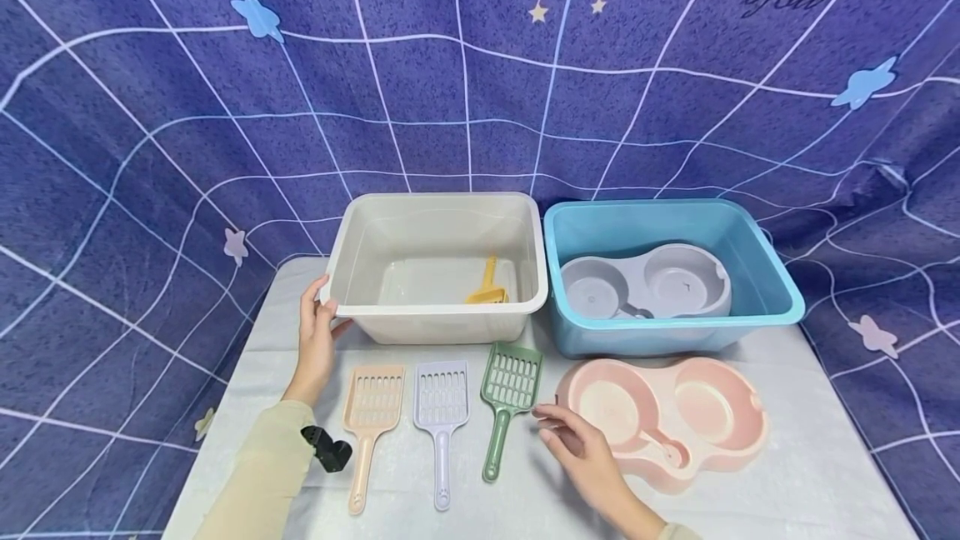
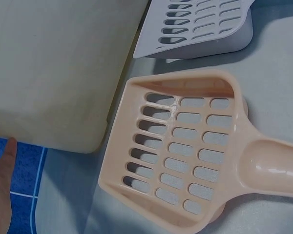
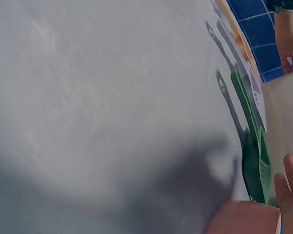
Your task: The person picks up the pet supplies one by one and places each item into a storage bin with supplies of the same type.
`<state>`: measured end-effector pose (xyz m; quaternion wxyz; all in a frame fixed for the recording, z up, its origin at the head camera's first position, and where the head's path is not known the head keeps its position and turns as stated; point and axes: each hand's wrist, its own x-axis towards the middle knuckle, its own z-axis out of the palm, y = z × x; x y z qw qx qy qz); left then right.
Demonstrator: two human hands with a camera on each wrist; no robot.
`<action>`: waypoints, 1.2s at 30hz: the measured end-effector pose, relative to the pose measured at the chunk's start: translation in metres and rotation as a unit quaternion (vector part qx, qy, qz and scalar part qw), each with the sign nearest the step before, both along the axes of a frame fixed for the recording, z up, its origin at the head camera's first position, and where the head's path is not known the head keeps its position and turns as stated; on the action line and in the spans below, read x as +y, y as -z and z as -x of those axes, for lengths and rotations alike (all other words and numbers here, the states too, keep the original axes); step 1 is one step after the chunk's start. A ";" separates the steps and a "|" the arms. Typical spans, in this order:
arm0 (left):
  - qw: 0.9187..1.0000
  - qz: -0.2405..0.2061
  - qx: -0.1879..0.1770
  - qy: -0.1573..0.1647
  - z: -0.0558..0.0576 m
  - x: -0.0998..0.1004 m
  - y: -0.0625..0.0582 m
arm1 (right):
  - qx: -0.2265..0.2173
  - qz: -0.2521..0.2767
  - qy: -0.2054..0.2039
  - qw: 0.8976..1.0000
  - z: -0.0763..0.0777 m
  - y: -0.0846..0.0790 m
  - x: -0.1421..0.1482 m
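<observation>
My left hand (image 1: 317,348) touches the front left corner of a beige litter box (image 1: 435,325), its fingertips at the rim and side wall. A yellow scoop (image 1: 489,293) lies inside that box. Over the table, my right hand (image 1: 585,461) hovers with loosely bent fingers and holds nothing. It is between a green litter scoop (image 1: 501,417) and a pink double pet bowl (image 1: 660,432). Left of the green scoop lie a lilac litter scoop (image 1: 442,432) and a peach litter scoop (image 1: 363,448); the peach one is large in the left wrist view.
A blue litter box (image 1: 652,333) stands right of the beige one, with a grey double pet bowl (image 1: 637,273) inside. Both boxes stand near the back of the table, before a blue patterned curtain (image 1: 420,90). The white tablecloth (image 1: 405,498) shows at the front.
</observation>
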<state>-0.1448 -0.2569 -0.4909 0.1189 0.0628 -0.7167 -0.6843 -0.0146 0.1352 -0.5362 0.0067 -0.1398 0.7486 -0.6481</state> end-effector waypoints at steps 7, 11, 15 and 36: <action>1.000 -0.016 0.011 -0.003 0.000 0.000 0.003 | -0.045 -0.020 0.024 0.999 -0.001 0.006 -0.007; 1.000 -0.008 0.010 -0.006 0.000 0.001 0.003 | -0.085 -0.037 0.029 0.995 -0.002 0.008 -0.011; 1.000 -0.008 0.007 -0.006 0.001 0.000 0.003 | -0.129 -0.030 0.013 0.991 -0.003 0.011 -0.015; 0.999 -0.025 0.018 -0.007 0.000 0.003 0.002 | -0.181 -0.011 0.007 0.983 -0.002 0.026 -0.033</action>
